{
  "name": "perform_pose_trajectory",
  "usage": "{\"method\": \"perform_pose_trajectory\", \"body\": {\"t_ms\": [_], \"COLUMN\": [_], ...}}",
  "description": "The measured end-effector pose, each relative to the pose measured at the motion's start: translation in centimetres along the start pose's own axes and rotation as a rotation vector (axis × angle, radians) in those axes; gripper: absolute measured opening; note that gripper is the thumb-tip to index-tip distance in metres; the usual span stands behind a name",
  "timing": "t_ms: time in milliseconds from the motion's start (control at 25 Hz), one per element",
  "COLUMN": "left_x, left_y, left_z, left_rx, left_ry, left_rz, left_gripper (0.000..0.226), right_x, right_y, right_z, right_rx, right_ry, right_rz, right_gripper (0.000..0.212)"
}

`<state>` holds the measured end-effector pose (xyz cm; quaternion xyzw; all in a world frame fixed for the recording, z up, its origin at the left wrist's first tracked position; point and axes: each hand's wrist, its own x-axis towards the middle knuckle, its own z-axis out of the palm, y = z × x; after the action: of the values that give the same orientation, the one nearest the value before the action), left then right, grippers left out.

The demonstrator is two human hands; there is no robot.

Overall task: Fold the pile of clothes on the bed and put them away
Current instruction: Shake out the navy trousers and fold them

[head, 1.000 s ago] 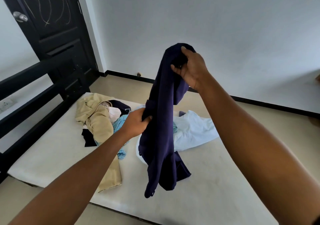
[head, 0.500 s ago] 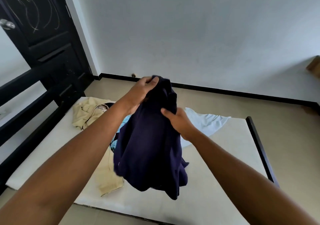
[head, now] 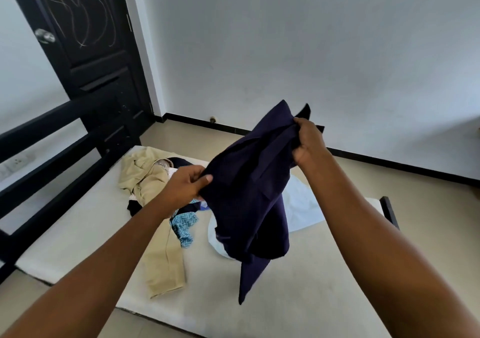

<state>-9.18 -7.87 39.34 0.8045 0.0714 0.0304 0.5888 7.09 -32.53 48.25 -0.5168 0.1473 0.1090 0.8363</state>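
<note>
**Left hand (head: 191, 184) and right hand (head: 309, 142) closed on a navy garment (head: 249, 202) above the bed**

The left hand is seen low and left of centre, and the left edge of the navy garment is pinched between its thumb and curled fingers. The right hand is raised higher and farther to the right, and a bunched fold at the top of the same garment is gripped in its curled fingers. The cloth is stretched slantwise between the two hands. Its lower part is left hanging, with one narrow end pointed down toward the near side of the mattress (head: 298, 298). Whether that end touches the mattress cannot be told.

The rest of the pile of clothes (head: 166, 167) is laid unfolded on the white mattress, behind and below the held garment. Beige trousers (head: 158, 246) are spread at the left of the pile, with one leg stretched toward the near edge. A patterned blue cloth (head: 185, 226) is laid just beside them on the right. A white garment (head: 302, 207) is partly hidden behind the navy one, farther right. A small black piece (head: 133, 206) is tucked against the left edge of the trousers.

A black bed frame (head: 52, 140) is seen along the left side of the mattress. A black door (head: 85, 51), marked with pale scribbles and fitted with a round knob (head: 44, 35), is set in the far left corner. A wall socket (head: 17, 162) is visible between the frame rails. A beige floor (head: 415, 202) is seen beyond the bed, edged by a black skirting (head: 389, 164) at the foot of the pale wall (head: 311, 38).
</note>
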Motion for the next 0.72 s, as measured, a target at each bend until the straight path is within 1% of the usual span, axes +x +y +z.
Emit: {"method": "perform_pose_trajectory", "body": {"t_ms": [80,160,240,280,400,440,480,560,600,640,680,720], "left_x": [0.8,1.7,2.6,3.0,4.2,4.8,5.3,6.3,6.6,6.9,6.9,6.9], "left_y": [1.4,3.8,6.4,7.8,11.2,12.2,13.2,14.7,15.3,15.8,16.3,16.7], "left_z": [-1.2,-2.3,-2.6,-2.4,-0.7,0.0,0.7,2.1,2.8,3.5,4.1,4.7], "left_rx": [0.035,0.087,0.207,0.255,0.296,0.285,0.241,0.120,0.070,0.019,-0.032,-0.079], "left_ry": [0.180,0.288,0.320,0.314,0.268,0.260,0.251,0.231,0.220,0.208,0.198,0.191], "left_rz": [0.065,0.133,0.248,0.303,0.365,0.350,0.317,0.219,0.162,0.099,0.036,-0.016], "left_gripper": [0.021,0.029,0.031,0.031,0.032,0.032,0.032,0.034,0.034,0.032,0.027,0.022], "right_x": [0.6,1.3,1.9,2.3,2.5,2.5,2.0,0.3,-1.2,-2.9,-4.7,-6.0], "right_y": [-0.1,0.3,1.6,2.3,3.5,3.7,3.8,3.8,3.8,4.0,4.3,5.1], "right_z": [-0.9,-2.8,-5.1,-6.3,-9.1,-9.6,-9.7,-8.6,-7.7,-6.7,-5.5,-4.6], "right_rx": [-0.059,-0.220,-0.379,-0.450,-0.666,-0.722,-0.781,-0.865,-0.865,-0.864,-0.882,-0.951], "right_ry": [0.068,0.140,0.175,0.160,0.115,0.118,0.132,0.156,0.137,0.098,0.027,-0.045], "right_rz": [0.006,0.017,0.066,0.092,0.161,0.136,0.048,-0.277,-0.432,-0.534,-0.587,-0.585], "right_gripper": [0.012,0.022,0.038,0.043,0.041,0.042,0.040,0.038,0.039,0.045,0.053,0.063]}}
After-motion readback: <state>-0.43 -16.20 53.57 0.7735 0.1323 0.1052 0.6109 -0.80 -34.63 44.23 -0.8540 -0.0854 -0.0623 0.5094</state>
